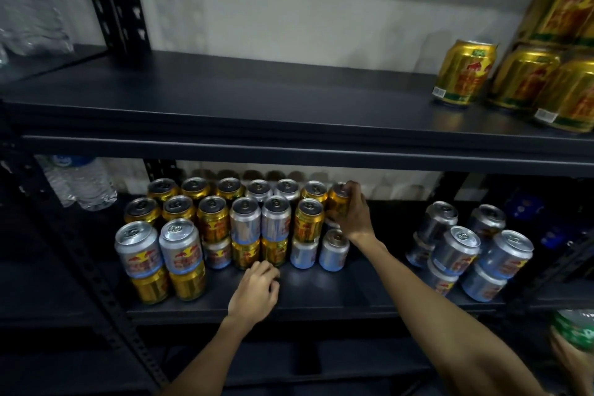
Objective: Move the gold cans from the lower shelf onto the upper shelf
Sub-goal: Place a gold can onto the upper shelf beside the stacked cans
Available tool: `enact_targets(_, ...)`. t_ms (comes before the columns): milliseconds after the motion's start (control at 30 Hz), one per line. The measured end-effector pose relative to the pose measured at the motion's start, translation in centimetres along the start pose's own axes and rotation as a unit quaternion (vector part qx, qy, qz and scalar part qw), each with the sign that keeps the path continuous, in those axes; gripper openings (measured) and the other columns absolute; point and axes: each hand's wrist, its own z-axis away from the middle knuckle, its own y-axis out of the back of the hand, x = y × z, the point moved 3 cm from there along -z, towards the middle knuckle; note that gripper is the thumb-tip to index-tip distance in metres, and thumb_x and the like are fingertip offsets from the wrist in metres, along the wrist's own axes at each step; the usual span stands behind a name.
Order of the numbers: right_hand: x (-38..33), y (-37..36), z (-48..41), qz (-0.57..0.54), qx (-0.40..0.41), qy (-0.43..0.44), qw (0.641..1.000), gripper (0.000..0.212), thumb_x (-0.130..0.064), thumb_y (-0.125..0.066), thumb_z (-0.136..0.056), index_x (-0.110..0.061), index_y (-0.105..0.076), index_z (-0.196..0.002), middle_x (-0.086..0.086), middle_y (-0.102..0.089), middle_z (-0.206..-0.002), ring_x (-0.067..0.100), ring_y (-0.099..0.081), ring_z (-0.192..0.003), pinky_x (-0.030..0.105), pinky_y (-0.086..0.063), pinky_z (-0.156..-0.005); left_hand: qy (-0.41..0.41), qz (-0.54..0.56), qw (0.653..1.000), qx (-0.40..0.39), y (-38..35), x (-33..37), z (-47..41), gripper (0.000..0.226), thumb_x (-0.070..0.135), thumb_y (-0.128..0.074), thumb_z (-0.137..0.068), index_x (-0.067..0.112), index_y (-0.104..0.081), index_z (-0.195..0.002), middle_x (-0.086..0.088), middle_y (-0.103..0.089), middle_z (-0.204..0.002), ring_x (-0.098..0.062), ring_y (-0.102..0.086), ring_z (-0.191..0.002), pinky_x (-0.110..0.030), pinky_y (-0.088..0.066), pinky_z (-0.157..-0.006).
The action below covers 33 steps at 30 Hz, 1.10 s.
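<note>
- Right forearm (450, 331) reaches in from the lower right corner to the lower shelf (321, 296).
- The right grip (355, 214) is clamped round a gold can (337, 201). This can is at the right end of the back row, in the upper tier.
- The left grip (254, 291) has its fingers loosely curled and holds nothing. It is just in front of the bottom-tier gold cans; whether it touches them cannot be told.
- A mixed block (225, 228) of gold and silver cans, two tiers high, fills the left-centre of the lower shelf.
- The upper shelf (257, 100) carries placed gold cans (527, 80) at its far right, some stacked two high. One upright single can (464, 72) stands just left of them.
- A silver group (463, 251), also stacked, stands well apart to the right on the lower shelf.
- Water bottles (80, 185) stand at the lower shelf's left end.
- A green can (575, 328) is cut off by the lower right edge.
</note>
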Motion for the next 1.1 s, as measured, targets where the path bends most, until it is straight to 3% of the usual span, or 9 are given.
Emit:
enact_targets(167,-0.6,2.3,1.4,-0.018,0.039,0.037,0.998,0.066,-0.018,-0.088,-0.075,-0.026,-0.046,-0.126,0.006,-0.046,-0.125,0.019,-0.052,-0.105,0.023,-0.041,-0.084,-0.013,-0.022,1.000,0.000,0.0,0.1,-0.1,0.022,0.020,-0.047,-0.090,0.016,-0.067,-0.099,0.006,-0.054,-0.100,-0.014,-0.049,-0.095,-0.032,-0.046,-0.083)
enact_targets(333,-1.3,4.8,3.1,-0.012,0.068,0.093,0.993,0.070,-0.028,-0.092,-0.072,-0.027,-0.048,-0.127,0.002,-0.047,-0.120,0.011,-0.054,-0.096,0.005,-0.039,-0.078,-0.040,-0.051,0.998,-0.004,0.3,0.8,-0.2,0.015,0.011,-0.063,-0.084,0.018,-0.069,-0.096,0.006,-0.059,-0.097,-0.018,-0.058,-0.091,-0.034,-0.049,-0.076)
enact_targets(500,-1.7,6.4,4.4,-0.024,0.097,0.132,0.986,0.072,-0.025,-0.092,-0.070,-0.027,-0.049,-0.127,-0.003,-0.049,-0.116,0.010,-0.056,-0.099,0.017,-0.045,-0.084,-0.162,0.008,0.985,0.060,3.8,5.6,-1.9,0.017,0.010,-0.055,-0.085,0.013,-0.067,-0.096,0.002,-0.059,-0.100,-0.021,-0.061,-0.085,-0.033,-0.050,-0.071)
enact_targets(667,-2.1,7.7,5.0,-0.016,0.132,0.154,0.979,0.069,-0.034,-0.089,-0.070,-0.022,-0.052,-0.128,0.003,-0.054,-0.117,0.009,-0.058,-0.097,0.006,-0.043,-0.083,-0.418,0.049,0.872,0.251,14.3,17.7,-4.8,0.017,0.005,-0.058,-0.088,0.005,-0.064,-0.104,-0.016,-0.069,-0.104,-0.027,-0.065,-0.092,-0.035,-0.053,-0.074)
enact_targets(767,-2.8,8.5,5.6,-0.002,0.142,0.162,0.976,0.066,-0.043,-0.079,-0.072,-0.018,-0.054,-0.128,0.006,-0.058,-0.115,0.008,-0.057,-0.094,0.013,-0.044,-0.079,-0.460,0.020,0.818,0.345,23.1,23.7,-6.4,0.020,0.007,-0.060,-0.085,0.003,-0.068,-0.103,-0.020,-0.070,-0.106,-0.031,-0.064,-0.100,-0.040,-0.053,-0.083)
enact_targets(833,-3.2,8.9,6.1,0.006,0.145,0.172,0.974,0.070,-0.032,-0.089,-0.071,-0.018,-0.053,-0.129,0.006,-0.058,-0.115,0.002,-0.054,-0.093,0.006,-0.042,-0.080,-0.402,-0.018,0.846,0.349,27.9,26.0,-8.2,0.022,0.012,-0.060,-0.086,0.006,-0.072,-0.103,-0.014,-0.070,-0.109,-0.027,-0.063,-0.103,-0.039,-0.046,-0.090)
enact_targets(900,-3.9,9.4,7.3,0.006,0.148,0.181,0.972,0.070,-0.032,-0.091,-0.071,-0.021,-0.052,-0.129,0.002,-0.057,-0.116,0.002,-0.053,-0.097,0.001,-0.037,-0.082,-0.287,-0.056,0.920,0.261,30.9,26.6,-10.7,0.028,0.026,-0.054,-0.094,0.016,-0.067,-0.116,-0.004,-0.068,-0.117,-0.020,-0.060,-0.108,-0.035,-0.037,-0.095)
enact_targets(967,-4.6,10.0,8.8,0.006,0.153,0.209,0.966,0.062,-0.040,-0.088,-0.073,-0.027,-0.052,-0.122,-0.002,-0.057,-0.111,0.006,-0.054,-0.100,0.008,-0.041,-0.086,-0.177,-0.104,0.967,0.148,31.7,25.5,-13.5,0.039,0.041,-0.044,-0.100,0.023,-0.057,-0.132,-0.002,-0.063,-0.129,-0.022,-0.057,-0.116,-0.037,-0.037,-0.098)
enact_targets(1100,-6.0,11.0,12.1,0.010,0.179,0.331,0.926,0.063,-0.041,-0.087,-0.071,-0.018,-0.051,-0.118,0.007,-0.057,-0.098,0.015,-0.056,-0.085,0.023,-0.050,-0.075,-0.083,-0.108,0.990,-0.024,30.7,23.0,-16.2,0.051,0.055,-0.040,-0.099,0.034,-0.041,-0.146,-0.003,-0.049,-0.147,-0.027,-0.045,-0.133,-0.046,-0.038,-0.102)
